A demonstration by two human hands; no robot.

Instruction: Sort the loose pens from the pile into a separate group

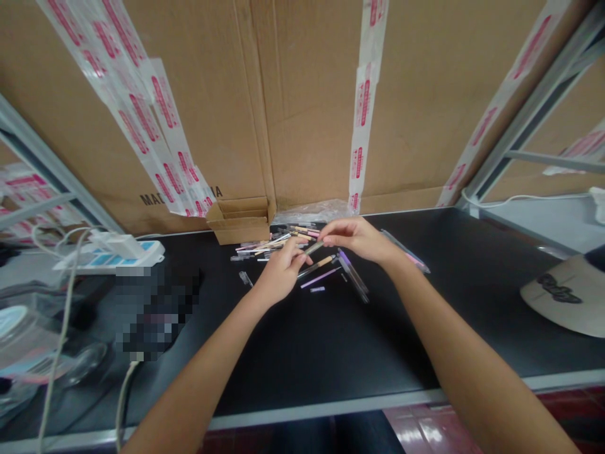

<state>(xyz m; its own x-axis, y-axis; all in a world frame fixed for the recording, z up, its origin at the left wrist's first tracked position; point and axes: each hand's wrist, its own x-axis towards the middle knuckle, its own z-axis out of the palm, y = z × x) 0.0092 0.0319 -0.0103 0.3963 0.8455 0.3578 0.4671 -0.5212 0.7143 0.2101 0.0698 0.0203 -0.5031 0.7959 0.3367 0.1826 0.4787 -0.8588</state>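
Observation:
Between my two hands is a slim pen (314, 248), held slanted above the black table. My left hand (283, 268) pinches its lower left end. The fingers of my right hand (350, 238) are closed on the upper right end. Under and behind my hands lies a loose pile of pens and pen parts (265, 244) in white, tan, pink and clear. Nearer to me are a purple refill (320, 278), a clear pen barrel with purple (352, 274) and a small cap (317, 289). My fingers partly hide the pile.
An open cardboard box (243, 230) stands behind the pile, against a taped cardboard wall (307, 113). On the left are a power strip (123, 253), cables and a clear plastic jar (28, 347). A pink pen (416, 260) and a cap (567, 293) lie to the right.

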